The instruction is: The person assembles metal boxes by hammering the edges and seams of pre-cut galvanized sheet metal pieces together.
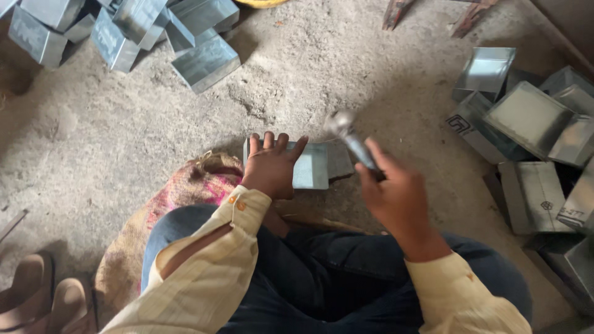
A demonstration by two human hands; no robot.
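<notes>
I sit cross-legged on a dusty concrete floor. My left hand (pixel 271 166) presses flat on a folded sheet-metal box piece (pixel 312 167) that lies on the floor in front of my knees. My right hand (pixel 390 192) grips the handle of a metal hammer (pixel 348 133), whose head is raised and motion-blurred just above the right end of the box piece. Part of the box piece is hidden under my left palm.
A pile of finished grey metal boxes (pixel 124 31) lies at the top left, another pile (pixel 532 124) along the right edge. A pink and brown sack cloth (pixel 185 185) is under my left knee. Brown sandals (pixel 43 297) sit at the bottom left.
</notes>
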